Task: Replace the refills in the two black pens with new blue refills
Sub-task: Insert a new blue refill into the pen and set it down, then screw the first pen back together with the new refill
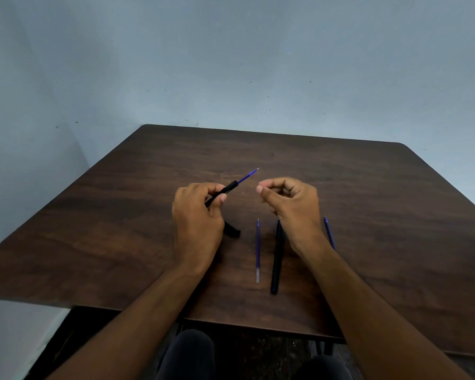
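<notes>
My left hand [198, 215] grips a black pen barrel [225, 191] above the table. A blue refill [248, 176] sticks out of the barrel's front end and points up and to the right. My right hand [288, 204] hovers just right of the refill's tip, fingers curled with thumb and forefinger close together; nothing shows between them. A second black pen [277, 259] lies on the table below my right hand. To its left lies a loose blue refill [257, 250]. Another blue refill [329, 233] is partly hidden behind my right wrist.
A short black pen part [232, 231] lies on the dark wooden table [381, 215] beside my left hand, partly hidden by it. A pale blue wall stands behind the table and to its left. My knees show below the table's near edge.
</notes>
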Demonstrator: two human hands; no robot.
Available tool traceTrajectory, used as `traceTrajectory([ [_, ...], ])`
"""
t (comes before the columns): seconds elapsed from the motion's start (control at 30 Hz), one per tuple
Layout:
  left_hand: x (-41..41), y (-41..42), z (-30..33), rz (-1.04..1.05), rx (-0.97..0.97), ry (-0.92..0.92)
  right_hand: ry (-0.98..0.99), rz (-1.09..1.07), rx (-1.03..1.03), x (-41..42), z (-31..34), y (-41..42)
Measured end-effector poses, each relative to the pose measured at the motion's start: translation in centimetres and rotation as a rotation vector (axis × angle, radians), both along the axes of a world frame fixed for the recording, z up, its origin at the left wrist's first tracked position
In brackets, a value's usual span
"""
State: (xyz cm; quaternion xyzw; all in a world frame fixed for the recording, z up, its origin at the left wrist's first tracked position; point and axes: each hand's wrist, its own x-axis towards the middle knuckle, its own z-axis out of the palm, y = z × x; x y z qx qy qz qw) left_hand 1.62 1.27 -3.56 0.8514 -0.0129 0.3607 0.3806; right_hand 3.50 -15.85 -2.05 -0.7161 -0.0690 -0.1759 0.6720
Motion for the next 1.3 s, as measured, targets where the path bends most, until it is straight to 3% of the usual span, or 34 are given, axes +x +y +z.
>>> traceTrajectory([
  [0.1,0.0,0.1,0.0,0.030,-0.009,-0.019,-0.024,0.022,-0.217,-0.1,-0.3,0.5],
  [0.23,0.1,0.3,-0.2,0.050,-0.007,-0.003,-0.159,0.100,-0.681,-0.4,-0.8,1.3],
  [0.37,0.2,0.3,-0.3,0.039,-0.002,0.004,-0.181,0.194,-0.895,-0.5,-1.1,1.9],
  [0.83,0.2,0.1,-0.3,0.024,0.012,0.014,-0.187,0.300,-1.055,-1.0,-0.6,1.9],
  [1.3,0.3,0.3,-0.2,0.063,-0.036,0.018,-0.194,0.211,-0.984,-1.0,-0.5,1.6],
])
